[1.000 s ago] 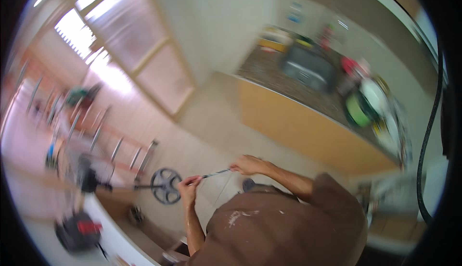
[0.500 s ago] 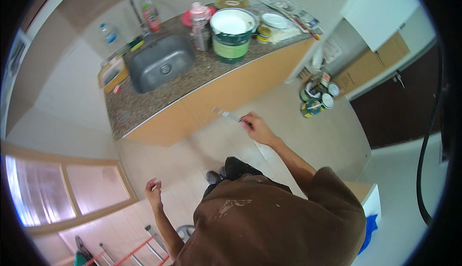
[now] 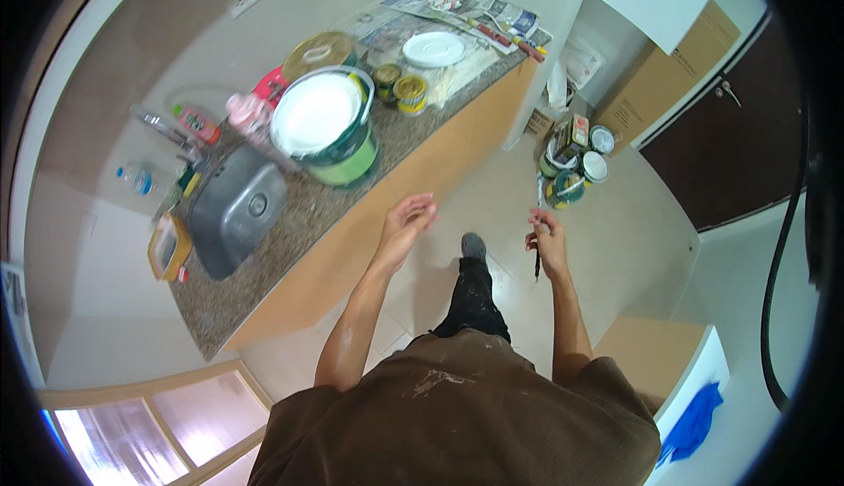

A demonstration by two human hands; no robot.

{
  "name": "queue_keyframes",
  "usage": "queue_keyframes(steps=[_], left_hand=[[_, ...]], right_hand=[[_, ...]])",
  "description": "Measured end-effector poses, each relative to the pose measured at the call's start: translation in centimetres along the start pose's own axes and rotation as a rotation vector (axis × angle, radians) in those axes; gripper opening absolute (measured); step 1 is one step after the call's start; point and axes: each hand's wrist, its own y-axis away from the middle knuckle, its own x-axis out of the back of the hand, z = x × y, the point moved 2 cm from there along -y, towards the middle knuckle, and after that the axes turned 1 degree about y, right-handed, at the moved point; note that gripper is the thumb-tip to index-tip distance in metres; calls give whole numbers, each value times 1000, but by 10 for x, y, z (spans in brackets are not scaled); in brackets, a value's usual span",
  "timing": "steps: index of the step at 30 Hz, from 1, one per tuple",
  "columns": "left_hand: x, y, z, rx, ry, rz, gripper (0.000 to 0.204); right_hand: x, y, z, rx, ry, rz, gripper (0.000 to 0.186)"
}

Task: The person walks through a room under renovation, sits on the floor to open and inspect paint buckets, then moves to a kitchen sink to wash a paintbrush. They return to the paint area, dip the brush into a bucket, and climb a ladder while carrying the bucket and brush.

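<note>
My right hand [image 3: 551,244] grips a slim tool [image 3: 537,264]. Its dark end hangs below my fingers and a pale end points away from me; I cannot make out its exact kind. Raised in front of the counter's edge, my left hand [image 3: 407,229] has loosely bent fingers and holds nothing. Nearest to it on the counter stands a large green bucket of white paint [image 3: 343,156]. Two small yellow-and-dark tins [image 3: 410,95] sit beside the bucket, and a white lid [image 3: 434,49] lies on newspaper [image 3: 387,29].
Left of the bucket are a pink bottle [image 3: 251,117] and a steel sink [image 3: 207,231]. Several paint cans [image 3: 564,189] stand on the floor ahead to the right, near a cardboard sheet [image 3: 673,82]. A white-edged cabinet [image 3: 703,359] is at my right.
I have turned right and stepped along the counter. My left hand has risen from low at the side to the counter front. The right hand still holds the tool, now pointing away from me.
</note>
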Motion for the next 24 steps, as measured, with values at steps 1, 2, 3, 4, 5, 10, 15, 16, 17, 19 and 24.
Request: queue_keyframes(steps=[1, 2, 3, 4, 5, 10, 15, 16, 17, 19, 24], left_hand=[[-19, -41, 8, -13, 51, 1, 40], [-30, -83, 8, -22, 114, 36, 41], [-40, -128, 10, -35, 182, 78, 43], [-48, -173, 14, -50, 249, 121, 44], [-53, -206, 15, -72, 289, 180, 46], [-69, -323, 38, -14, 451, 531, 61], [-71, -360, 39, 43, 510, 706, 45], [-68, -361, 34, 66, 453, 747, 43], [-67, -364, 34, 81, 403, 784, 41], [-65, -363, 32, 101, 367, 869, 33], [-79, -354, 40, -152, 420, 884, 25]], right_hand=[[10, -28, 10, -66, -78, -14, 28], [16, -54, 18, -143, -154, -41, 28], [19, -80, 15, -219, -224, -74, 28], [24, -103, 12, -301, -207, -124, 30], [30, -122, 8, -289, -195, -165, 29], [84, -179, 15, -346, -78, -171, 25], [116, -240, 14, -305, 99, -194, 22], [117, -251, 10, -286, 126, -206, 22], [117, -261, 0, -283, 146, -215, 19], [114, -276, -16, -284, 103, -270, 19], [92, -302, -139, 28, 89, -347, 13]])
